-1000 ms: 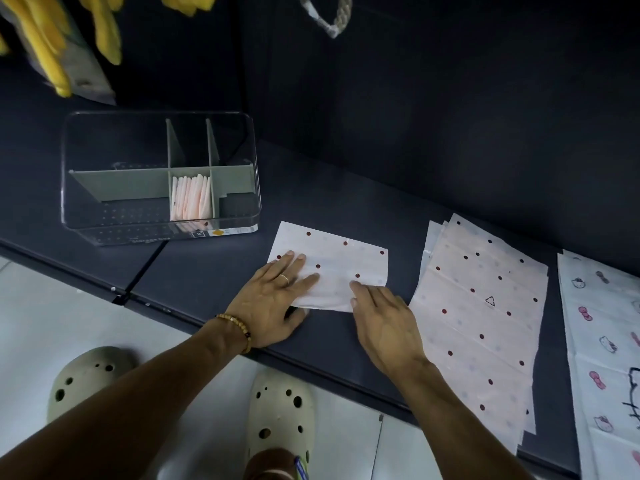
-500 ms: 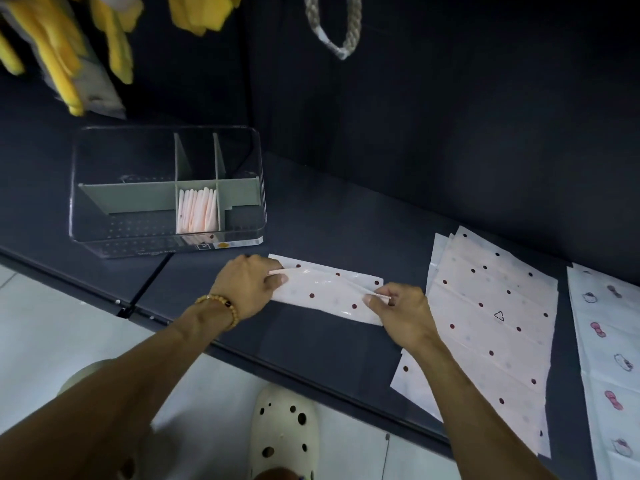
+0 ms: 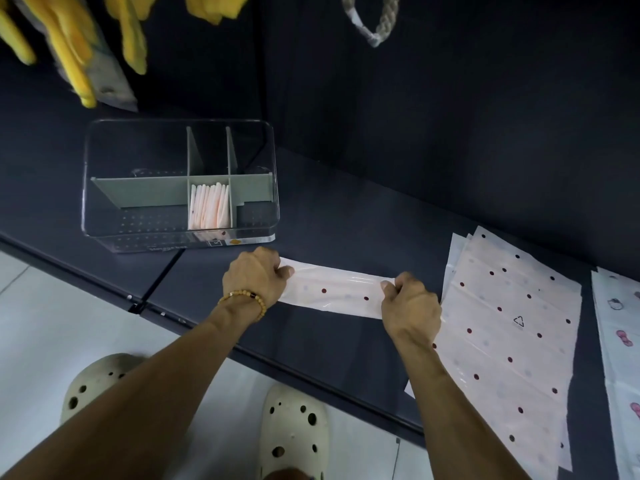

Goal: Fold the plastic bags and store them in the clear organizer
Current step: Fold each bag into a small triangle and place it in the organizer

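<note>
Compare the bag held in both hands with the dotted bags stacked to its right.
The held bag is folded into a narrow strip; the stacked bags lie flat and unfolded. The held bag is gripped at its ends by the left hand and right hand; the stacked bags lie loose. Both are pale with dark dots.

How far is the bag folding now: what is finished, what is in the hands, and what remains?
Done: several folded bags stand in one middle compartment of the organizer. In hand: the left hand and right hand each hold one end of a dotted bag folded into a narrow strip. Left: finish and store it, then the flat dotted stack and the printed bags beside it.
</note>
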{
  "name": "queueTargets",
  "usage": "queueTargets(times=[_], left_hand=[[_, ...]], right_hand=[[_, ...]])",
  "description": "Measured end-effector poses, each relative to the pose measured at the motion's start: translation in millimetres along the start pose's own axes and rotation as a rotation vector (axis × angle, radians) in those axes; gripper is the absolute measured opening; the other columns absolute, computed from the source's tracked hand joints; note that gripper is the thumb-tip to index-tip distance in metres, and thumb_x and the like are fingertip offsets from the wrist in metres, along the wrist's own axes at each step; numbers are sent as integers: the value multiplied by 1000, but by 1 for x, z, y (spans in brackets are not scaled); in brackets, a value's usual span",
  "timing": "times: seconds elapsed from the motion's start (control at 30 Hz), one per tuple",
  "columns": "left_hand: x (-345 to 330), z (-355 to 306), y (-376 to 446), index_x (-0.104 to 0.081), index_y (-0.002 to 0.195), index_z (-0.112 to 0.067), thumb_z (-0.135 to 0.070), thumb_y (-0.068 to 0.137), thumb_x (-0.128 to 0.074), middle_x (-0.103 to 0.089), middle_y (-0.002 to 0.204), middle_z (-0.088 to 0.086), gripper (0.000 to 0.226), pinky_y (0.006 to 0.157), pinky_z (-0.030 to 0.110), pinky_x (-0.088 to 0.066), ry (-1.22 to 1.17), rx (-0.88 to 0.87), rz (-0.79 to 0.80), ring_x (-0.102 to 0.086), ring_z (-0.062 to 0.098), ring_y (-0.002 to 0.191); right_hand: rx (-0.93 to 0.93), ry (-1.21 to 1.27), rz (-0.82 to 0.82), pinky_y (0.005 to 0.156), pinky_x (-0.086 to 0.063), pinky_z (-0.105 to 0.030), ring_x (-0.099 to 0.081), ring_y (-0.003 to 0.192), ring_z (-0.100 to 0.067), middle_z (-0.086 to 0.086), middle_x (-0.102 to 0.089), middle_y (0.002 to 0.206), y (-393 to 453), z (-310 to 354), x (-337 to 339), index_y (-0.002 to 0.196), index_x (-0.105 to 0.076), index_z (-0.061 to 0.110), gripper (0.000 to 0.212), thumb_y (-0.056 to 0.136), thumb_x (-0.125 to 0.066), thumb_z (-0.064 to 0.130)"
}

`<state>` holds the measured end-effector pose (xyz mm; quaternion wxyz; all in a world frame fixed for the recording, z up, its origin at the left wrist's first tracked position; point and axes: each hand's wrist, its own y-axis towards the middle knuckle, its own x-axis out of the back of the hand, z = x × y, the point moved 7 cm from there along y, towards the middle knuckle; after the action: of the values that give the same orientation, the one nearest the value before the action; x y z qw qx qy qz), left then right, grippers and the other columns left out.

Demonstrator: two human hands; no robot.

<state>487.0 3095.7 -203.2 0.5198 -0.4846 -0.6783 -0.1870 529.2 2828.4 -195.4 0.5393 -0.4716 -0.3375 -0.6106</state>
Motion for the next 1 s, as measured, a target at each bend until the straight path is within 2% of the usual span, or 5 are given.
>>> queueTargets(times=[0.27,0.43,0.53,0.77,1.0], left_hand=[[2,-1,-1,-56,104,-20,-48,86,-61,-63,102,8,34,70,37,-46,93,56,-6,-61,33,94],[0,-33,-27,-60,122,-13,-6,84,-59,-55,130,10,39,96,41,-43,215,-597,-182,-50,34,121],[-19,-20,-30,-38,144,-15,-15,97,-44,-28,154,-4,47,114,15,-3,177,-739,25,-19,12,144],[-24,-16,-25,-17,150,-16,-33,103,-32,-11,158,-2,52,112,14,12,276,-819,106,-3,10,146],[-31,-5,-22,0,150,-21,-34,103,-24,5,158,-9,55,114,19,13,305,-792,177,11,4,144]], right_hand=[[-31,-16,122,71,-44,-32,-61,98,-32,-10,-66,103,16,-1,-7,108,-59,16,26,96,-52,39],[-65,3,100,72,-44,-32,-60,100,-32,-10,-66,104,13,-3,-6,107,-60,15,28,95,-53,41],[-66,22,45,73,-47,-36,-59,97,-33,-11,-66,102,6,1,2,105,-58,13,25,94,-57,35],[724,-118,50,114,-26,-40,-38,135,-34,-18,-42,147,-61,109,-36,137,-47,0,55,83,-55,3],[724,-149,153,118,6,-30,1,149,-17,-3,-5,161,-61,69,-59,153,-10,10,54,103,-28,21]])
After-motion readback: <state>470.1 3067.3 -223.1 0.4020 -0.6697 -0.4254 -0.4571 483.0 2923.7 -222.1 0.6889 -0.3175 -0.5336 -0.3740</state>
